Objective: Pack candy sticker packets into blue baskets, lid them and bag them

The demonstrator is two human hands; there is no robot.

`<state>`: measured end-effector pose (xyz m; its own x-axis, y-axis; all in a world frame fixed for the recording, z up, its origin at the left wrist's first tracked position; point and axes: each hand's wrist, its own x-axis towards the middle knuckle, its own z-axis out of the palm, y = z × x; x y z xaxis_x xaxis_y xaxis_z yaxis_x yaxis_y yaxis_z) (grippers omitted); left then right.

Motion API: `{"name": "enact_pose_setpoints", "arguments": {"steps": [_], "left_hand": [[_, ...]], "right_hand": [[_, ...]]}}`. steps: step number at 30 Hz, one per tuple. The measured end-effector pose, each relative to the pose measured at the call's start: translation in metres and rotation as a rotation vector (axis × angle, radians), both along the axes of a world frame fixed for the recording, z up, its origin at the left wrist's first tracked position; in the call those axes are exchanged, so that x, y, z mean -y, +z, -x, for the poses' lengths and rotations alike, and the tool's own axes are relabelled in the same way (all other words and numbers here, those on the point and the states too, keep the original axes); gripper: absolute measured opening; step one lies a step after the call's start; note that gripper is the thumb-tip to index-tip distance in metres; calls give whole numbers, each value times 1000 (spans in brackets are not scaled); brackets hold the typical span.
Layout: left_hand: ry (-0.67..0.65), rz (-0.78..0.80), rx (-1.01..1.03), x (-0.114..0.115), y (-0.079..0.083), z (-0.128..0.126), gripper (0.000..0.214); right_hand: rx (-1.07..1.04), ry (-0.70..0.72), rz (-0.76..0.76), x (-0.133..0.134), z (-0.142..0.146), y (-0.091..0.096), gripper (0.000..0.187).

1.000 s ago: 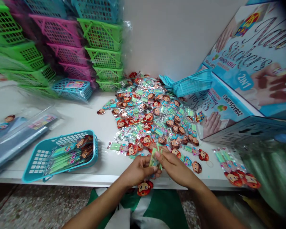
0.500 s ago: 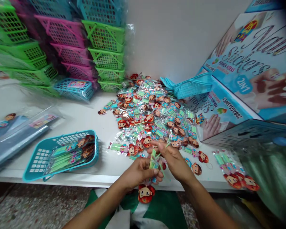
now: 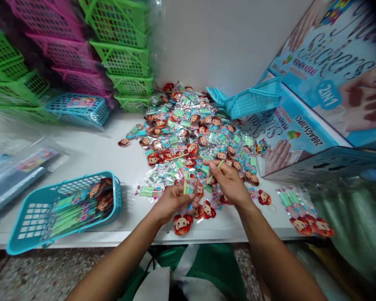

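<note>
A big pile of small sticker packets (image 3: 194, 133) with cartoon heads lies on the white table (image 3: 103, 154). My left hand (image 3: 171, 200) is closed round a bundle of these packets (image 3: 187, 196); red-haired heads hang below my fingers. My right hand (image 3: 227, 182) pinches one green packet (image 3: 215, 172) at the near edge of the pile, a little right of the bundle. A teal basket (image 3: 34, 213) at the front left holds several packets laid side by side.
Stacks of green, pink and teal baskets (image 3: 113, 50) stand at the back left. Large blue "Nail Stickers" boxes (image 3: 326, 83) lean at the right, with a tipped teal basket (image 3: 250, 102) beside them. Clear plastic bags (image 3: 15, 167) lie at far left. More packets (image 3: 303, 213) rest at right.
Both hands moved forward from the table edge to the pile. My right hand came away from the bundle and picked up a single green packet.
</note>
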<state>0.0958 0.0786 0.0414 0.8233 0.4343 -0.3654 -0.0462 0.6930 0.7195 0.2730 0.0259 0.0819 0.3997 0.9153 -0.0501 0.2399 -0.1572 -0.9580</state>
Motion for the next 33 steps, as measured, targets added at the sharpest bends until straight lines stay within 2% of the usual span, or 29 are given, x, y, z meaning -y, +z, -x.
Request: {"name": "enact_pose_setpoints", "arguments": {"steps": [5, 9, 15, 19, 23, 26, 29, 33], "left_hand": [[-95, -82, 27, 17, -3, 4, 28], [-163, -191, -15, 22, -4, 9, 25], [-185, -233, -10, 30, 0, 15, 26], [-194, -217, -9, 32, 3, 17, 29], [-184, -277, -35, 30, 2, 21, 30], [-164, -310, -48, 30, -1, 25, 31], [-156, -312, -37, 30, -3, 28, 31], [-158, -330, -27, 30, -2, 31, 33]], "right_hand": [[-51, -137, -69, 26, 12, -3, 57], [33, -155, -125, 34, 24, -2, 36], [164, -204, -196, 40, 39, 3, 27], [195, -123, -171, 45, 48, 0, 27], [329, 5, -175, 49, 50, 2, 28], [318, 59, -141, 49, 47, 5, 27], [240, 39, -123, 47, 45, 7, 26], [227, -53, -176, 44, 51, 7, 25]]}}
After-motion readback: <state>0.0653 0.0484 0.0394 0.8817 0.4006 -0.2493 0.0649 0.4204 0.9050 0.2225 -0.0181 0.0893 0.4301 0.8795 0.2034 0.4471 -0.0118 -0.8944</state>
